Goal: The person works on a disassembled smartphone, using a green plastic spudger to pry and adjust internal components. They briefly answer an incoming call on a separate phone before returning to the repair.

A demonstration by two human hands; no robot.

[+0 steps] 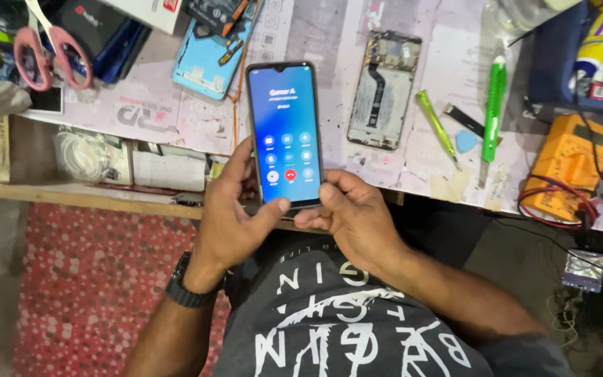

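Two hands are holding one smartphone upright above the near edge of the bench, its blue screen glowing. Going from the left, pink-handled scissors are lying at the far corner, then a light blue phone back. The left hand, a dark watch sitting on its wrist, is gripping the phone's lower left side, thumb resting on the bottom edge. The right hand is closing around the lower right corner. Further right, an opened phone frame, a green tool and an orange meter are lying.

Bright even light, sharp, soft shadows
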